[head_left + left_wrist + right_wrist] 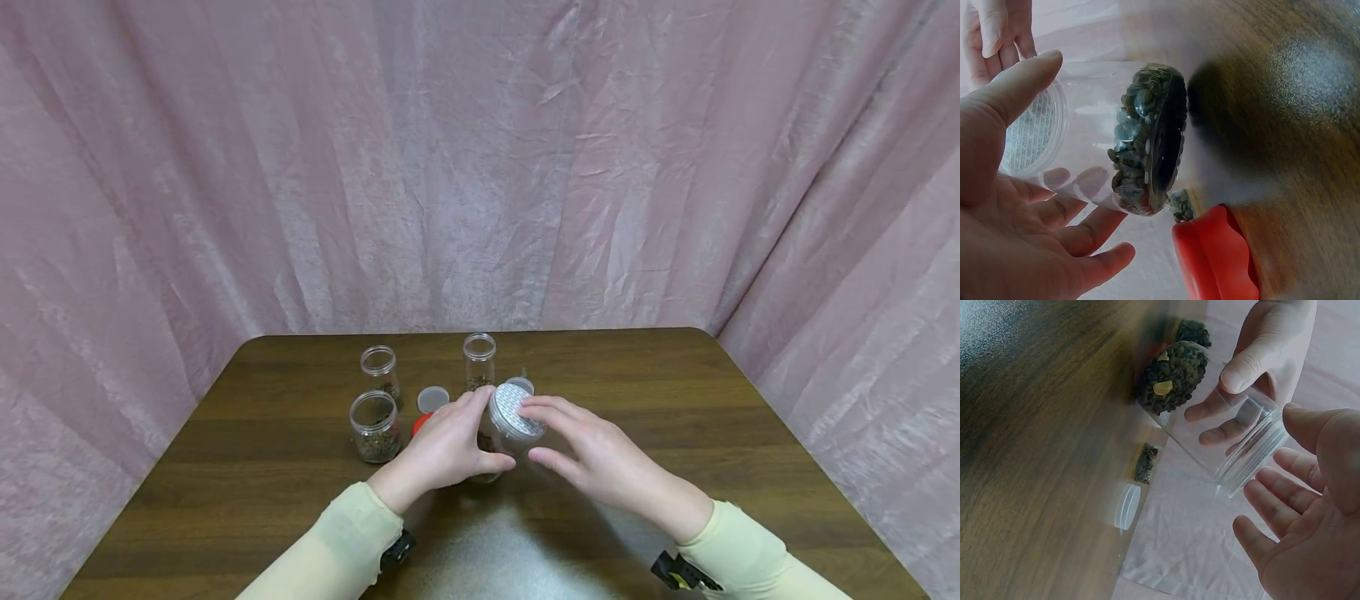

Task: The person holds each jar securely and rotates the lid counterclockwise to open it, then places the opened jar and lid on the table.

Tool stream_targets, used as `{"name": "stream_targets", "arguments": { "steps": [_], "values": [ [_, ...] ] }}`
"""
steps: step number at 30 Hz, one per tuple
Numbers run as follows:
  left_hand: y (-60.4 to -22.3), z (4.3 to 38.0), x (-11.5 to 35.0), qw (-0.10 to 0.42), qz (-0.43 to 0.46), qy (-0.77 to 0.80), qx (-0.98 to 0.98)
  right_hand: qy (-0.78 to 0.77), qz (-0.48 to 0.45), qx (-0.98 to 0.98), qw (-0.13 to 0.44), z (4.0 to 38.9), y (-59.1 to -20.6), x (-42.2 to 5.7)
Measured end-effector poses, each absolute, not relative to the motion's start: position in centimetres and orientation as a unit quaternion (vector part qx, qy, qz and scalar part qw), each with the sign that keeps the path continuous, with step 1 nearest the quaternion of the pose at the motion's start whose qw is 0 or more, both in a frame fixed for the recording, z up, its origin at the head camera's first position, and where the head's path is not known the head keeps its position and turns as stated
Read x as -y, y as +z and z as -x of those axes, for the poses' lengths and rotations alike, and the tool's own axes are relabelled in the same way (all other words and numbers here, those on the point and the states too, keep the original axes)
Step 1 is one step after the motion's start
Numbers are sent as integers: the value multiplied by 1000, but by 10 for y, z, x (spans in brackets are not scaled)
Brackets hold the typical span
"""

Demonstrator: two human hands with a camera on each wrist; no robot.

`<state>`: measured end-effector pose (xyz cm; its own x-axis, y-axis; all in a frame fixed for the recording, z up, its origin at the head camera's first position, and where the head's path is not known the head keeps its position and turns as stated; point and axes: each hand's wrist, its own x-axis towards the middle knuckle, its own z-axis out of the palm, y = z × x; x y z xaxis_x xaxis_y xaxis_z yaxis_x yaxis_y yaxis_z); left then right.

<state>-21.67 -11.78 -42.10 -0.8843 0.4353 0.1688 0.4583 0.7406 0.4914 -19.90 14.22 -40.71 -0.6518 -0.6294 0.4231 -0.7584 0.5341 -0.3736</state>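
Note:
My left hand (pixel 453 446) grips a clear plastic jar (pixel 1094 134) around its side, thumb on one face and fingers behind. Dark grey-green pebbles (pixel 1135 140) lie in the bottom of the jar, with a couple of yellow pieces (pixel 1163 387) among them. On its top sits a clear screw lid (pixel 1250 453) with a patterned whitish liner. The jar leans to the right in the head view. Around the lid, my right hand (pixel 600 454) has its fingers spread and fairly straight, a fingertip over the lid's top and the thumb near its edge.
To the left stand two uncapped jars with dark contents, a wide one (pixel 375 427) and a narrower one (pixel 379 373). A tall uncapped jar (pixel 479 360) is behind my hands. A pale lid (pixel 432 400), a scalloped red object (pixel 1213 250) and another clear lid (pixel 1127 506) lie nearby.

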Motion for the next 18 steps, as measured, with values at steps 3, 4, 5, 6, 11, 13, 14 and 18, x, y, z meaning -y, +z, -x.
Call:
{"name": "stream_targets", "arguments": {
  "steps": [3,4,5,6,11,13,14,18],
  "values": [
    [-421,217,118,24,241,-269,932,270,-399,868,121,199,-407,-142],
    [-421,217,118,25,242,-269,932,272,-399,868,121,200,-407,-143],
    [-421,217,118,26,243,-268,932,273,-398,867,121,200,-407,-143],
    [-421,217,118,27,243,-267,932,274,-398,867,120,200,-407,-143],
    [-422,218,118,27,245,-268,931,275,-397,867,120,200,-407,-144],
    [-421,218,118,26,245,-269,931,274,-398,867,121,200,-407,-144],
    [-421,218,118,27,245,-269,931,274,-398,867,121,200,-407,-144],
    [-422,218,118,27,246,-268,931,275,-401,865,121,200,-408,-144]
  ]
}}
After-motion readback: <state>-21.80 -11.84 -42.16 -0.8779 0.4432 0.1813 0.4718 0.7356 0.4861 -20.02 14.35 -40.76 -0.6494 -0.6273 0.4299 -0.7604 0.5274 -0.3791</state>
